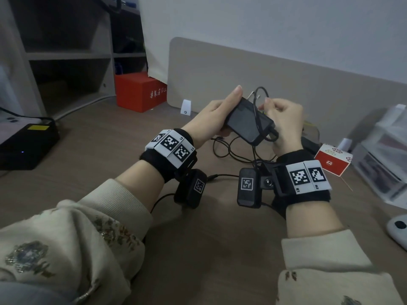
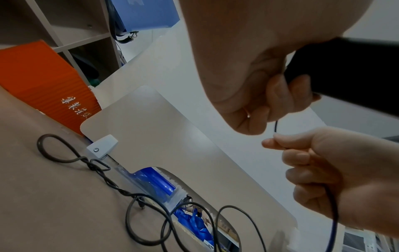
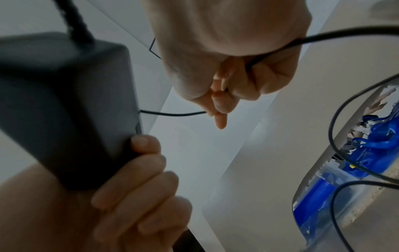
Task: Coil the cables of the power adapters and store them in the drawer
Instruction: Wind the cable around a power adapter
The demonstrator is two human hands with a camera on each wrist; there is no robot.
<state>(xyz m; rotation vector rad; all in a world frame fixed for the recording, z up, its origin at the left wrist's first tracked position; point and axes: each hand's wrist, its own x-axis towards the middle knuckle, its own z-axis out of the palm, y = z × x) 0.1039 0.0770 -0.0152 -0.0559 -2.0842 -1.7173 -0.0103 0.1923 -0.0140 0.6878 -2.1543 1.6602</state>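
Observation:
My left hand point(image 1: 220, 111) grips a black power adapter point(image 1: 248, 122) above the desk, thumb along its top edge and fingers curled underneath. A thin black cable point(image 1: 256, 106) loops across the adapter. My right hand point(image 1: 282, 113) pinches this cable just right of the adapter's far end. In the right wrist view the cable point(image 3: 172, 113) runs taut from the adapter point(image 3: 64, 105) to my right fingers point(image 3: 220, 102). The rest of the cable point(image 1: 229, 150) lies in loose loops on the desk below both hands. In the left wrist view these desk loops point(image 2: 97, 168) are tangled.
A clear plastic drawer unit point(image 1: 383, 155) stands at the right edge. A small red and white box point(image 1: 332, 159) sits next to it. A red box point(image 1: 141, 91) and a beige divider panel point(image 1: 275, 84) are behind. A black device point(image 1: 26, 146) lies at the left.

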